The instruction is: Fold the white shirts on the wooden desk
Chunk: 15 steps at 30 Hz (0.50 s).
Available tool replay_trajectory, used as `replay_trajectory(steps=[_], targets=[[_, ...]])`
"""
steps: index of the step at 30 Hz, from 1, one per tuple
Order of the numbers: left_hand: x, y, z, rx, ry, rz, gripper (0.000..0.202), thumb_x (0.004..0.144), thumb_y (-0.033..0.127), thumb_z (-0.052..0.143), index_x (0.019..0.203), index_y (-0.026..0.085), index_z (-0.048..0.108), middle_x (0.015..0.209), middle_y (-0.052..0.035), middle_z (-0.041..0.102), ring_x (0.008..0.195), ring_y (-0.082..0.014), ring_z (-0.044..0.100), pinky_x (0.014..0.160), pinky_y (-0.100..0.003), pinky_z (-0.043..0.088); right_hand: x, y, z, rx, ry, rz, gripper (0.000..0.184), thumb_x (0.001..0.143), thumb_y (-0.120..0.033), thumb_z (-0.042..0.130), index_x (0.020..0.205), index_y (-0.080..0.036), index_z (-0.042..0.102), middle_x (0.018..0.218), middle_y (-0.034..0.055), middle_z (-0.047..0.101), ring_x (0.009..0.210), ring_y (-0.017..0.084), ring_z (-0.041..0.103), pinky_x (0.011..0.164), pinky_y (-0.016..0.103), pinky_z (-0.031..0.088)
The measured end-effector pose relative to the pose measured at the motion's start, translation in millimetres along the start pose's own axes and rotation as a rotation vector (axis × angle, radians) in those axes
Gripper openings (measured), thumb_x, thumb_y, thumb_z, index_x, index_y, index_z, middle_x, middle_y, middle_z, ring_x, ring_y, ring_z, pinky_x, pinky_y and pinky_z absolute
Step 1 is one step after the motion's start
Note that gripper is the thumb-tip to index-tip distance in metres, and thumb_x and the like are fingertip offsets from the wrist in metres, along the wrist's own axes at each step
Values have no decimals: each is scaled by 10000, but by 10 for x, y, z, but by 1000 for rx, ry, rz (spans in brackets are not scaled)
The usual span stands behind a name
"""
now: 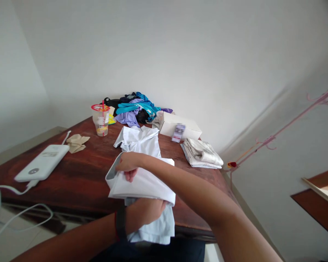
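A white shirt point(144, 185) lies partly folded at the front of the dark wooden table, its lower end hanging over the near edge. Beyond the fold, a short-sleeved part of the white cloth stretches towards the back. My forearms cross over it. My right hand point(129, 164) is closed at the left side of the fold, fingers curled on the fabric. Below it, my left hand point(147, 211), with a dark band on the wrist, reaches under the folded layer. Its fingers are closed at the right edge of the cloth, partly hidden.
On the table point(84, 167) are a white power bank point(43, 162) with a cable, a brown napkin point(77, 142), and a plastic cup point(101, 122) with a straw. Behind stand a clothes heap point(139, 107), a white box point(191, 130) and folded clothes point(203, 153). A pink rack point(289, 122) leans right.
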State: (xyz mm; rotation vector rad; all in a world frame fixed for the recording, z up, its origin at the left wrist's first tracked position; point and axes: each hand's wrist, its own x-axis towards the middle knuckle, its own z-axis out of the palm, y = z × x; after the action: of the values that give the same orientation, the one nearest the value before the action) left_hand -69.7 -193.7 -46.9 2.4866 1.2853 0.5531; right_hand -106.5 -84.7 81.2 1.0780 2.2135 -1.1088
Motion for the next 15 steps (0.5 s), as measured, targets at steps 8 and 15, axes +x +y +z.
replay_trajectory(steps=[8, 15], targets=[[-574, 194, -511, -180, -198, 117, 624, 1002, 466, 536, 1574, 233, 438, 1592, -129, 436, 1444, -348, 449, 1182, -488, 399, -39, 807, -15, -54, 738, -339, 245, 947, -270, 630, 1175, -189, 666, 1023, 59, 739, 953, 191, 702, 857, 297, 523], [-1206, -101, -546, -901, -94, -383, 516, 983, 602, 493, 1450, 401, 578, 1489, -16, 582, 1320, -290, 584, 1118, -426, 476, -92, 1206, -302, -47, 534, -166, 422, 937, -496, 659, 1202, -172, 709, 1134, 96, 740, 988, 216, 696, 839, 284, 503]])
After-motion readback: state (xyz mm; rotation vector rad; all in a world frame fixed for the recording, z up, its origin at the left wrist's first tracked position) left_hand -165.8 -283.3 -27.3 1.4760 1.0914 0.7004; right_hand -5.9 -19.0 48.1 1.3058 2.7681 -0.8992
